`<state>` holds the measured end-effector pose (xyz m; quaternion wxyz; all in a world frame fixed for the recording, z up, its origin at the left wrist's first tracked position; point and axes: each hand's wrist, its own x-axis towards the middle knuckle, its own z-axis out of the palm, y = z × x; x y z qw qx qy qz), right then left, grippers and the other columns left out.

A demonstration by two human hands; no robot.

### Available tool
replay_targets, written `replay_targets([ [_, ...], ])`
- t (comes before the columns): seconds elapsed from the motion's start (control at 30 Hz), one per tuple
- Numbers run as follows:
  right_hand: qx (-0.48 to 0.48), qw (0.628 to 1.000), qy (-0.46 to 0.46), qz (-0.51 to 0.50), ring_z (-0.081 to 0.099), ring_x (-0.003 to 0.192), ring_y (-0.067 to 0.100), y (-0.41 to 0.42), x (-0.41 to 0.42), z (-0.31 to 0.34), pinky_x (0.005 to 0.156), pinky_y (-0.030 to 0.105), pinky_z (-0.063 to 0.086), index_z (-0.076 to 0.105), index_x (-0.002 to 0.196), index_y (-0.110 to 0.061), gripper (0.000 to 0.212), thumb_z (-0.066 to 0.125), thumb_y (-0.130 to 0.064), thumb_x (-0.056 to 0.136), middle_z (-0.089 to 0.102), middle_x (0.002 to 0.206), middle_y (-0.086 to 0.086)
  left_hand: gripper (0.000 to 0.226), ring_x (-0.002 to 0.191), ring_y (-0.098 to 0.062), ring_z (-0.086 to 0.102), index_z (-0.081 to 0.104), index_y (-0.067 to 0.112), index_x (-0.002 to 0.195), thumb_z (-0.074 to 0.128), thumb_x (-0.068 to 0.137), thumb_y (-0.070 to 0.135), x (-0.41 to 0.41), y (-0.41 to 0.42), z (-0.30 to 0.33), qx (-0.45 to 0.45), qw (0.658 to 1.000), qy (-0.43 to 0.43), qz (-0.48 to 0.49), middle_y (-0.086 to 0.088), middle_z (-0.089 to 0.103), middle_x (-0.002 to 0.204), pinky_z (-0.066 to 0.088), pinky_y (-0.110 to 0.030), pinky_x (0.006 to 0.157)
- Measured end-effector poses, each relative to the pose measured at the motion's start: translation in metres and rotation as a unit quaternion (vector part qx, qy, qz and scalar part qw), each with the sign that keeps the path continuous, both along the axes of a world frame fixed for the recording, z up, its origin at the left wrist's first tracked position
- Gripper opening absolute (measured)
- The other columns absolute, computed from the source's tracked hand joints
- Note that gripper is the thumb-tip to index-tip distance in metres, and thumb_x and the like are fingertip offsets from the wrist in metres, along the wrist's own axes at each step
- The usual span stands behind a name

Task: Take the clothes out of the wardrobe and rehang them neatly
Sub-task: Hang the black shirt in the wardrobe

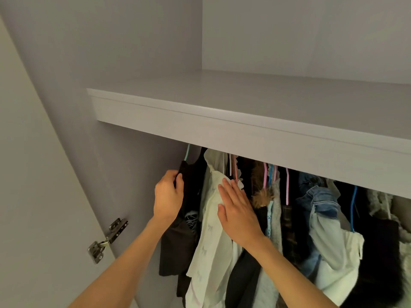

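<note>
Left hand (168, 197) pinching black garment (191, 192) under shelf (222, 130); right hand (238, 210) flat, fingers straight, against white shirt (211, 230). Risk: snagged neighbours sliding off crowded hangers.

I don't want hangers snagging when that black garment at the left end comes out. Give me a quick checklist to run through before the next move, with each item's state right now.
1. Left hand grips the black garment at its shoulder: ok.
2. Right hand lies flat on the white garment, holding it aside: ok.
3. Black garment's teal hanger has free space on its left, towards the wardrobe wall: ok.
4. Hook seated on the rail: cannot tell, the shelf hides it.
5. Neighbouring clothes untangled from the black garment lower down: cannot tell.
6. Wardrobe door open, out of the way: ok.
</note>
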<state>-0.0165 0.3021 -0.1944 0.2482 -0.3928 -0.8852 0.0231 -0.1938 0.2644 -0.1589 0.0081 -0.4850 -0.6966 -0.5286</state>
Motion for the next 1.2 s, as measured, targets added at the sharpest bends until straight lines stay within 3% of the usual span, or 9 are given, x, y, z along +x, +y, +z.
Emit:
replay_targets([
  [0.23,0.053,0.995,-0.054,-0.069,0.043,0.13,0.027,-0.009,-0.011,0.013,0.114,0.045,0.007,0.061,0.121,-0.009,0.053,0.026,-0.032,0.088,0.052,0.135,0.012,0.014,0.044,-0.01,0.042,0.06,0.002,0.098,0.05,0.094,0.01,-0.008,-0.05,-0.006,0.008,1.0,-0.007,0.023,0.008,0.049,0.062,0.036,-0.013,0.049],
  [0.33,0.027,0.999,0.015,-0.012,0.039,0.133,0.027,-0.025,-0.032,0.035,0.114,0.042,0.016,0.054,0.128,-0.005,0.047,0.029,-0.027,0.096,0.051,0.136,0.014,0.014,0.051,-0.007,0.049,0.061,0.005,0.1,0.05,0.094,0.013,-0.012,-0.074,-0.012,0.003,1.0,-0.006,0.025,0.006,0.052,0.064,0.036,-0.013,0.048],
  [0.4,-0.101,0.99,0.084,0.041,0.029,0.139,0.019,-0.04,-0.052,0.05,0.113,0.029,0.019,0.033,0.143,-0.008,0.045,0.034,-0.024,0.1,0.038,0.146,0.008,0.014,0.055,-0.006,0.05,0.061,0.007,0.1,0.05,0.094,0.014,-0.015,-0.09,-0.016,-0.004,1.0,0.005,0.021,0.006,0.054,0.064,0.037,-0.012,0.05],
  [0.53,-0.344,0.916,0.191,0.073,0.039,0.132,0.017,-0.068,-0.101,0.066,0.104,0.027,0.032,0.012,0.148,-0.006,0.059,0.038,-0.027,0.099,0.045,0.141,0.004,0.011,0.062,-0.003,0.052,0.062,0.013,0.097,0.053,0.093,0.016,-0.017,-0.128,-0.027,-0.024,0.999,0.044,-0.003,0.015,0.051,0.065,0.035,-0.007,0.053],
  [0.6,-0.406,0.874,0.263,0.047,0.055,0.115,0.023,-0.077,-0.121,0.067,0.096,0.031,0.042,0.027,0.141,-0.001,0.048,0.039,-0.022,0.099,0.059,0.117,0.008,0.012,0.065,-0.003,0.052,0.062,0.012,0.097,0.054,0.093,0.018,-0.015,-0.146,-0.037,-0.035,0.997,0.062,-0.005,0.017,0.05,0.071,0.035,-0.006,0.054],
  [0.73,-0.585,0.706,0.398,-0.011,0.062,0.082,0.023,-0.096,-0.134,0.06,0.073,0.033,0.054,0.051,0.111,-0.004,0.018,0.04,-0.013,0.099,0.062,0.095,0.009,0.027,0.066,0.0,0.043,0.062,0.014,0.095,0.043,0.092,0.035,-0.015,-0.182,-0.054,-0.082,0.992,0.091,0.013,0.011,0.053,0.077,0.03,-0.007,0.05],
  [0.83,-0.618,0.692,0.373,-0.03,0.061,0.076,0.02,-0.108,-0.132,0.04,0.076,0.037,0.053,0.054,0.091,-0.006,0.014,0.043,-0.012,0.098,0.063,0.086,0.009,0.035,0.064,0.001,0.039,0.064,0.016,0.096,0.038,0.09,0.039,-0.016,-0.208,-0.063,-0.118,0.985,0.127,0.009,0.012,0.051,0.077,0.031,-0.011,0.055],
  [0.97,-0.661,0.671,0.333,-0.042,0.056,0.074,0.017,-0.122,-0.127,0.017,0.066,0.032,0.05,0.055,0.092,-0.007,0.012,0.045,-0.013,0.098,0.061,0.082,0.007,0.037,0.075,-0.009,0.054,0.067,0.017,0.1,0.037,0.094,0.038,-0.008,-0.235,-0.069,-0.146,0.98,0.132,-0.026,0.006,0.061,0.083,0.044,-0.024,0.073],
  [1.2,-0.662,0.729,0.166,0.053,0.045,0.058,0.014,-0.137,-0.08,-0.004,0.048,0.024,0.042,0.057,0.093,-0.011,0.011,0.046,-0.011,0.097,0.055,0.073,0.006,0.043,0.089,-0.012,0.059,0.067,0.014,0.106,0.032,0.097,0.038,0.019,-0.266,-0.081,-0.15,0.983,0.062,0.087,0.001,0.063,0.096,0.048,-0.026,0.08],
])
